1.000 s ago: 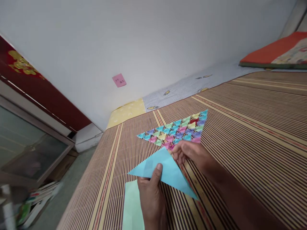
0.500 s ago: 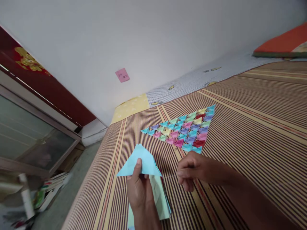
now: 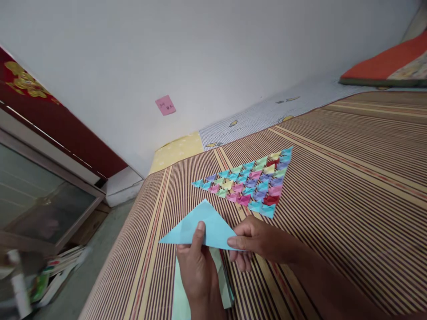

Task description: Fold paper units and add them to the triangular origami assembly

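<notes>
Hands meet on one light blue paper triangle (image 3: 200, 229): the left hand (image 3: 199, 273) pinches its lower edge with the thumb on top, the right hand (image 3: 258, 242) grips its right corner. Under them lies a pale green sheet (image 3: 182, 295) on the striped mat (image 3: 350, 186). Beyond, one flat triangle of many small folded coloured pieces (image 3: 253, 184) rests on the mat. A pink note (image 3: 165, 105) sticks to the wall.

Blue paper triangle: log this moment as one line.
left hand: pinches blue paper triangle | right hand: grips its right corner | under it: pale green sheet | beyond: multicolour folded-piece triangle on striped mat
</notes>
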`<state>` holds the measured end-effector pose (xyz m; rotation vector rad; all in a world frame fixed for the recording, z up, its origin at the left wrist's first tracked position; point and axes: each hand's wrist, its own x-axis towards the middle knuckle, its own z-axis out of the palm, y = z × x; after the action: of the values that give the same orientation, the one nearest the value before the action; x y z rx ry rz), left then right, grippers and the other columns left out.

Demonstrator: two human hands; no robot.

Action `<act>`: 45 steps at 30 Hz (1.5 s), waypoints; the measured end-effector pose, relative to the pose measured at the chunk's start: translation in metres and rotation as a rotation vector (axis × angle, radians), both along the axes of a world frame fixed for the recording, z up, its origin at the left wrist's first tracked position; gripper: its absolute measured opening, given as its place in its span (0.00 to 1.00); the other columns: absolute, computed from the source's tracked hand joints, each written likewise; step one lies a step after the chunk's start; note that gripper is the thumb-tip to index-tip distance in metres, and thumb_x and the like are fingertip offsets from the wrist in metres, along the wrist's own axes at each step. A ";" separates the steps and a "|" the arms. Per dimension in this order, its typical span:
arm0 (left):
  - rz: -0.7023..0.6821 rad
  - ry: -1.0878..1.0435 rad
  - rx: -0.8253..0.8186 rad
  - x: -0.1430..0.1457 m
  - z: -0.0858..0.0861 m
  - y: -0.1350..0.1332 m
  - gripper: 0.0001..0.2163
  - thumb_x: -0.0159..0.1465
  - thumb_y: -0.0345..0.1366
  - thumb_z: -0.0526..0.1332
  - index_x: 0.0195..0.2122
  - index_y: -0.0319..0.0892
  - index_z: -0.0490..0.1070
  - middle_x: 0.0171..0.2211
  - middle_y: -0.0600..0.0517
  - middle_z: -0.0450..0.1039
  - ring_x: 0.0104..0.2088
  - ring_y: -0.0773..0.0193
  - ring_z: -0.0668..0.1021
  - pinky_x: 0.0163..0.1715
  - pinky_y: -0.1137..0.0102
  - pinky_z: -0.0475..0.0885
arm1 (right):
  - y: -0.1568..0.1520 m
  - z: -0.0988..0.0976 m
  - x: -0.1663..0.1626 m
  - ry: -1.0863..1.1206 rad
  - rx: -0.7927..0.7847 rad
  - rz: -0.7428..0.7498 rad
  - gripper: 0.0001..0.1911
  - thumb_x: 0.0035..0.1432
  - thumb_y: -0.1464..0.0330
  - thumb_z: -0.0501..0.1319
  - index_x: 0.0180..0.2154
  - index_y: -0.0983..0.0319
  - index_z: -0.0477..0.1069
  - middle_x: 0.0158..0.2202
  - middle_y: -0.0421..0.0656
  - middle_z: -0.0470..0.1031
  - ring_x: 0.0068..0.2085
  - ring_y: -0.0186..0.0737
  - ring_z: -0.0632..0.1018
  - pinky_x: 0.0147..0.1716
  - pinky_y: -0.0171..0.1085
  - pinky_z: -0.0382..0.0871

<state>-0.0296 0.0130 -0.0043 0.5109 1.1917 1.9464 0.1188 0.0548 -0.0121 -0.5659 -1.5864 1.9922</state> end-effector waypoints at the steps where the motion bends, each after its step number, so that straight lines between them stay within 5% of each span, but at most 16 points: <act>1: 0.006 -0.061 0.010 -0.002 0.000 0.001 0.13 0.45 0.32 0.77 0.28 0.41 0.75 0.26 0.57 0.76 0.27 0.67 0.76 0.33 0.72 0.73 | 0.000 0.000 0.003 -0.007 0.027 0.017 0.21 0.60 0.55 0.64 0.25 0.65 0.77 0.17 0.38 0.74 0.18 0.31 0.73 0.24 0.31 0.67; 6: 0.082 -0.164 0.005 -0.007 0.002 0.001 0.12 0.50 0.33 0.76 0.33 0.41 0.77 0.31 0.54 0.79 0.31 0.65 0.80 0.35 0.71 0.76 | 0.005 -0.001 0.021 -0.076 0.163 0.057 0.19 0.65 0.61 0.60 0.27 0.64 0.78 0.19 0.39 0.75 0.20 0.33 0.74 0.25 0.32 0.68; 10: 0.084 -0.175 -0.028 -0.005 0.007 -0.001 0.13 0.48 0.31 0.76 0.33 0.41 0.77 0.31 0.53 0.80 0.31 0.64 0.81 0.34 0.71 0.77 | 0.009 0.003 0.026 -0.098 0.396 -0.359 0.08 0.61 0.68 0.63 0.40 0.61 0.80 0.33 0.44 0.81 0.34 0.40 0.79 0.36 0.37 0.74; 12: 0.045 -0.193 -0.043 0.000 0.008 -0.001 0.14 0.46 0.31 0.77 0.34 0.40 0.77 0.32 0.51 0.81 0.32 0.62 0.82 0.34 0.70 0.78 | 0.006 0.009 0.023 -0.082 0.556 -0.471 0.17 0.60 0.73 0.64 0.50 0.57 0.79 0.46 0.46 0.79 0.47 0.44 0.78 0.49 0.42 0.73; 16: -0.074 -0.187 -0.042 0.011 0.010 -0.001 0.16 0.46 0.33 0.77 0.36 0.39 0.78 0.33 0.49 0.82 0.34 0.56 0.84 0.37 0.65 0.79 | -0.003 0.015 0.016 -0.045 0.646 -0.353 0.16 0.63 0.72 0.62 0.49 0.51 0.80 0.56 0.46 0.70 0.55 0.46 0.75 0.52 0.42 0.71; 20: -0.127 -0.144 -0.025 0.019 0.010 0.000 0.15 0.49 0.37 0.76 0.36 0.39 0.79 0.33 0.48 0.83 0.38 0.51 0.84 0.42 0.60 0.79 | -0.004 0.014 0.012 -0.038 0.596 -0.406 0.04 0.61 0.67 0.67 0.36 0.56 0.81 0.52 0.45 0.70 0.53 0.46 0.74 0.52 0.41 0.68; 25: -0.131 -0.103 -0.058 0.024 0.008 -0.001 0.15 0.49 0.37 0.76 0.35 0.39 0.78 0.35 0.46 0.83 0.35 0.52 0.84 0.34 0.65 0.78 | 0.000 0.011 0.003 -0.030 0.547 -0.553 0.14 0.64 0.67 0.62 0.25 0.61 0.67 0.37 0.41 0.70 0.40 0.40 0.72 0.41 0.37 0.66; 31: -0.176 -0.070 -0.108 0.027 0.002 -0.004 0.15 0.49 0.35 0.76 0.37 0.38 0.79 0.36 0.45 0.83 0.37 0.52 0.84 0.34 0.65 0.77 | 0.000 0.005 -0.002 -0.127 0.488 -0.652 0.19 0.63 0.65 0.60 0.23 0.59 0.57 0.25 0.35 0.57 0.28 0.36 0.63 0.29 0.36 0.56; 39: -0.190 -0.039 -0.167 0.031 -0.004 -0.002 0.15 0.47 0.37 0.77 0.34 0.38 0.80 0.35 0.44 0.84 0.41 0.47 0.84 0.45 0.58 0.77 | -0.001 0.010 0.001 -0.141 0.500 -0.633 0.20 0.64 0.64 0.57 0.22 0.59 0.53 0.25 0.36 0.57 0.29 0.36 0.62 0.28 0.37 0.55; 45: -0.156 -0.162 -0.136 0.037 -0.001 0.001 0.17 0.45 0.37 0.79 0.35 0.38 0.79 0.35 0.45 0.84 0.42 0.48 0.84 0.49 0.55 0.77 | 0.001 0.009 -0.002 0.079 0.242 -0.596 0.17 0.64 0.60 0.59 0.26 0.59 0.59 0.23 0.33 0.55 0.25 0.33 0.59 0.25 0.35 0.54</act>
<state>0.0079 0.0139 -0.0057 0.3573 1.1367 1.7270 0.1171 0.0561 -0.0033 -0.7458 -1.3756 1.3464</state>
